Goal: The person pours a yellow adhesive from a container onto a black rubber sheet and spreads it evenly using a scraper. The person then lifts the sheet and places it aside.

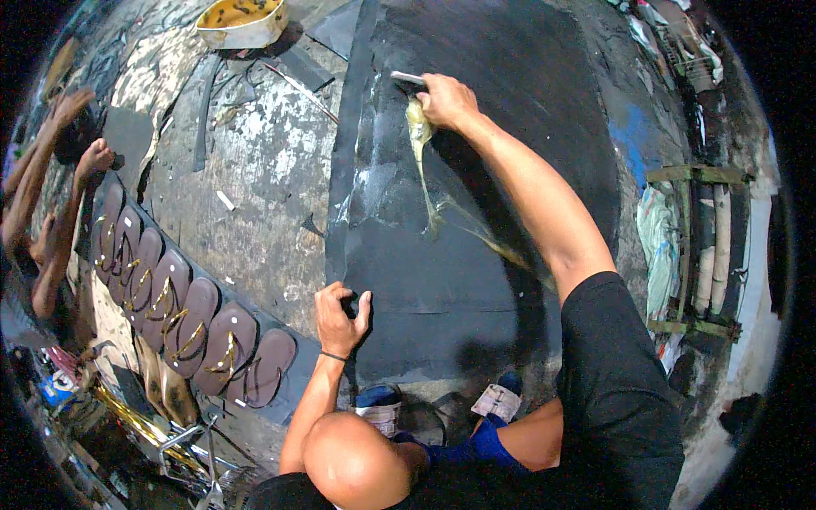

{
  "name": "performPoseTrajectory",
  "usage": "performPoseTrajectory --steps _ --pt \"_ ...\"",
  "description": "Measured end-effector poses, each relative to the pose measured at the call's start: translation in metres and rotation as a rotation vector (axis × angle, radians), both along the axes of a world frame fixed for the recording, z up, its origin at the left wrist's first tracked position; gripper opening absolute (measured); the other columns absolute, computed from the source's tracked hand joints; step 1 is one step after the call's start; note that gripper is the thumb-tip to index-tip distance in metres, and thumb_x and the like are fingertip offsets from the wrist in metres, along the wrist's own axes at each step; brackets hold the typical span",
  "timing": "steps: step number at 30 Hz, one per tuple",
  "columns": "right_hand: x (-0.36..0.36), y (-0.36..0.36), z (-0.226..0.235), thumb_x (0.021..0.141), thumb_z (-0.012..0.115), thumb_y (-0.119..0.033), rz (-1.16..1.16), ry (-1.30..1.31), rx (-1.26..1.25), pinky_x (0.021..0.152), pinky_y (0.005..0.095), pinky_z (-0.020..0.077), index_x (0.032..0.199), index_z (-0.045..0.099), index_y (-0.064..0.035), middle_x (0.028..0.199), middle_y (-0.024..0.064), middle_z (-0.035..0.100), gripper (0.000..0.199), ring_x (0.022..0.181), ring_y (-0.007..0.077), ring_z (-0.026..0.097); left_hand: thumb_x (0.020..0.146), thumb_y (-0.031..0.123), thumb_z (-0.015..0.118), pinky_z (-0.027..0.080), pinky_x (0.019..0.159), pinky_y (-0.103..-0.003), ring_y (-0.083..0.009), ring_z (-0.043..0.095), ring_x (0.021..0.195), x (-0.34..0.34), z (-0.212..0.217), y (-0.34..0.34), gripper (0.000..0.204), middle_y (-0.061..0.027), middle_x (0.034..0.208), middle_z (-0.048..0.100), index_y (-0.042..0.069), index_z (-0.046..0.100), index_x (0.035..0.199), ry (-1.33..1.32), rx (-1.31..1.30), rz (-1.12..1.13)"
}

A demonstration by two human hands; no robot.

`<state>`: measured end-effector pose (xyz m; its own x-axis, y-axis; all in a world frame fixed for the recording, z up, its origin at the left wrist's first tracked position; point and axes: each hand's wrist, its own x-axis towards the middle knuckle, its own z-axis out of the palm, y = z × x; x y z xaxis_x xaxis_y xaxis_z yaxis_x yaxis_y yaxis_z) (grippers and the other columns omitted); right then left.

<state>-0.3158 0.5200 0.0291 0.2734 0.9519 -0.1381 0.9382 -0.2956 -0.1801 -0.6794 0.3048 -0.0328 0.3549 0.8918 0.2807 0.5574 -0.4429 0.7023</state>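
Observation:
A large black rubber sheet (501, 127) lies flat on the floor in front of me. My right hand (446, 100) reaches far over it, shut on a brush (410, 79) with a pale handle. A streak of yellowish glue (422, 161) trails down the sheet from the brush toward me. At the sheet's near left edge, my left hand (340, 316) presses down with its fingers curled on the rubber. My knee (353, 463) and sandalled feet (381, 406) are at the near edge.
A row of brown sandal soles with gold straps (183, 319) lies on the left. Another person's hands (89, 161) work at the far left. A bowl of yellow glue (240, 20) stands at the top. Black rubber strips (344, 144) and scraps lie nearby. Rolled material (701, 246) sits right.

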Motion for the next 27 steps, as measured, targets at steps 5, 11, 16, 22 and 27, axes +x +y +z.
performPoseTrajectory --steps 5,11,16,22,27 --pt "0.0 -0.016 -0.007 0.082 0.056 -0.007 0.347 -0.001 0.068 0.078 0.0475 0.0551 0.128 0.06 -0.0331 0.108 0.01 0.068 0.053 0.097 0.0352 0.066 0.075 0.013 0.083 0.046 0.078 -0.042 -0.0356 0.056 0.09 -0.008 -0.006 0.001 0.04 -0.0193 0.1 0.059 0.002 0.054 0.099 0.016 -0.013 0.009" --pt "-0.077 -0.156 0.023 0.075 0.057 0.002 0.544 0.146 -0.091 0.072 0.0455 0.056 0.133 0.057 -0.0358 0.108 0.0089 0.069 0.069 0.089 0.0339 0.066 0.075 0.012 0.082 0.046 0.078 -0.042 -0.0364 0.057 0.09 -0.009 0.0 0.0 0.039 -0.0201 0.099 0.059 0.001 0.054 0.1 0.013 -0.007 0.005" --pt "-0.119 -0.242 0.023 0.081 0.064 -0.01 0.396 0.34 -0.111 0.075 0.0446 0.0549 0.115 0.066 -0.0096 0.097 0.0115 0.07 0.035 0.087 0.0324 0.068 0.079 0.01 0.078 0.046 0.081 -0.042 -0.0354 0.057 0.093 -0.005 0.001 0.002 0.032 -0.0175 0.1 0.059 0.001 0.056 0.099 -0.029 -0.006 -0.024" --pt "-0.042 -0.188 0.02 0.089 0.064 -0.024 -0.352 0.694 0.152 0.084 0.0433 0.0531 0.11 0.067 -0.005 0.101 0.0197 0.07 0.029 0.097 0.0341 0.068 0.086 0.01 0.071 0.048 0.078 -0.037 -0.0282 0.057 0.09 -0.01 0.013 -0.004 0.03 -0.0155 0.1 0.059 0.0 0.058 0.11 -0.118 -0.254 0.055" --pt "-0.052 -0.17 0.011 0.085 0.063 -0.018 -0.081 0.03 0.05 0.082 0.0479 0.0536 0.118 0.062 -0.0151 0.108 0.0127 0.068 0.033 0.098 0.0373 0.065 0.089 0.012 0.07 0.051 0.066 -0.028 -0.0135 0.06 0.075 -0.013 0.021 -0.01 0.03 -0.0098 0.091 0.065 -0.001 0.059 0.114 -0.219 -0.635 0.175"
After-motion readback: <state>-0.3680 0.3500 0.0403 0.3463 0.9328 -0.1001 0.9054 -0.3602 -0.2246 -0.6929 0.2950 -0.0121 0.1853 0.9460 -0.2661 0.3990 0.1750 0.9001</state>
